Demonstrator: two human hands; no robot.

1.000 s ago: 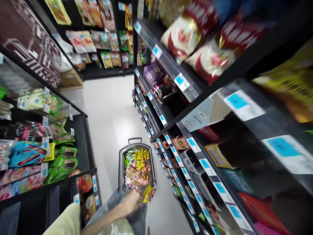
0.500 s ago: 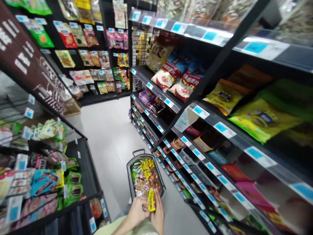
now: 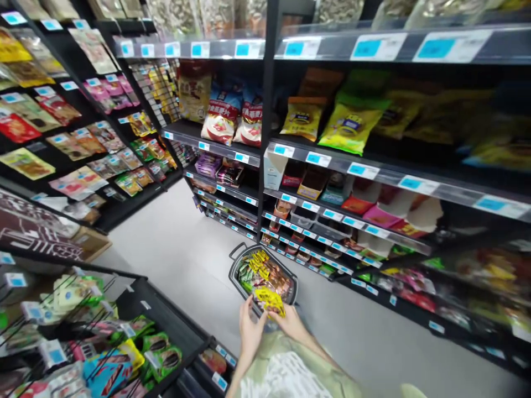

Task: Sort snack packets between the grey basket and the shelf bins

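Observation:
A small yellow snack packet (image 3: 270, 299) is held out flat over the near end of a dark shopping basket (image 3: 233, 276). My left hand (image 3: 251, 323) pinches its left side, thumb along the lower edge. The fingers of my right hand (image 3: 291, 320) are closed on the packet's right end. Below, the basket holds many small wrapped snacks: yellow packets (image 3: 259, 263) at the far end, green ones (image 3: 245, 276) on the left, and brown-red ones (image 3: 282, 283) on the right. The packet and my hands hide the basket's near end.
Black shelves with yellow snack bags (image 3: 352, 122), red-and-white bags (image 3: 222, 113) and opened cartons (image 3: 313, 183) rise ahead and to the right. A rack of hanging packets (image 3: 77, 182) stands at the back left. Another display (image 3: 164, 315) is close on my left. Grey floor (image 3: 174, 243) runs between them.
My view has swung right, so the shelves now stand squarer ahead. The yellow packet has been turned and spread flatter between my hands, which have moved slightly apart.

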